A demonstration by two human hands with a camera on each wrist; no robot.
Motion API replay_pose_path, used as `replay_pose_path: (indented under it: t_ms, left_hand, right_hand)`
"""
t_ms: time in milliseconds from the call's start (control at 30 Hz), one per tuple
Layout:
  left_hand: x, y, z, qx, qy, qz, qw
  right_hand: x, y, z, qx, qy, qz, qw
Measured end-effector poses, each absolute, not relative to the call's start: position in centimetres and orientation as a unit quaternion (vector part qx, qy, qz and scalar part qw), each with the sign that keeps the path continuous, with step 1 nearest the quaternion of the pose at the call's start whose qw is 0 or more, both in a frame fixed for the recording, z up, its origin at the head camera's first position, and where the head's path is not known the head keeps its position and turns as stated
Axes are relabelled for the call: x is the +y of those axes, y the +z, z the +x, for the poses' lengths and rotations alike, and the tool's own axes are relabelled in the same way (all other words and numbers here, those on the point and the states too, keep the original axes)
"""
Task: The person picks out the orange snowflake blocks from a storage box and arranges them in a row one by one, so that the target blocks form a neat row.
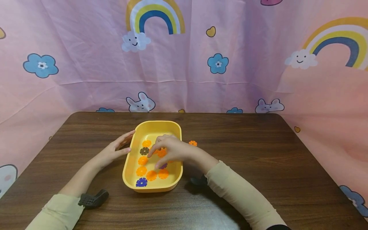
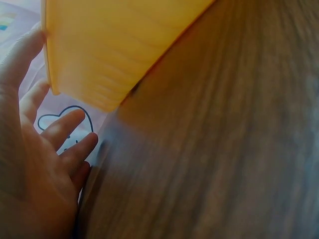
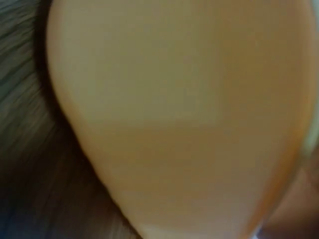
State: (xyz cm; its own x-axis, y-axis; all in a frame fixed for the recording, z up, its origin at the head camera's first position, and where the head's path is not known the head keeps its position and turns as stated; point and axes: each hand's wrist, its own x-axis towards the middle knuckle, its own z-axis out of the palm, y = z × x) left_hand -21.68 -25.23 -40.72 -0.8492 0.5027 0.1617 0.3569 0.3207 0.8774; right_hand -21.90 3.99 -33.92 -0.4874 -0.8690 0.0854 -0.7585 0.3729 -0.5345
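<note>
A yellow plastic bin (image 1: 153, 189) stands on the table, holding several flat, notched flower-shaped discs. Most are orange, like the orange disc (image 1: 141, 171); a brown disc (image 1: 144, 151), a blue-purple disc (image 1: 141, 182) and a partly covered purple disc (image 1: 164, 165) lie among them. My left hand (image 1: 110, 155) touches the bin's left rim with its thumb and fingertips. In the left wrist view its fingers are spread beside the bin wall (image 2: 114, 45). Over the bin's inside hovers my right hand (image 1: 172, 149), thumb and index finger apart, with nothing visible between them. Blurred bin wall (image 3: 174, 99) fills most of the right wrist view.
One orange disc (image 1: 193, 143) lies on the brown wooden table (image 1: 244, 143), right of the bin behind my right wrist. A black wrist mount (image 1: 93, 198) sticks out from my left sleeve. A pink patterned curtain (image 1: 187, 64) hangs behind the table.
</note>
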Motion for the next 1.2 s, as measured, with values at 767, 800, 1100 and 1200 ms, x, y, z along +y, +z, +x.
replay_pose_path:
  t_ms: [767, 800, 1100, 1200]
  left_hand:
    - [-25.4, -41.0, -21.7, 0.809, 0.520, 0.265, 0.070]
    - [-25.4, -40.9, -21.7, 0.810, 0.519, 0.265, 0.069]
    - [-25.4, -40.9, -21.7, 0.810, 0.520, 0.263, 0.069]
    - [-25.3, -40.9, -21.7, 0.810, 0.520, 0.263, 0.070]
  right_hand:
    - [0.7, -35.4, -22.6, 0.831, -0.128, -0.496, 0.216]
    - [0.6, -35.5, -22.6, 0.831, -0.127, -0.497, 0.215]
    - [0.3, -35.9, -22.4, 0.835, -0.113, -0.496, 0.211]
    - [0.2, -35.9, -22.3, 0.835, -0.111, -0.494, 0.215]
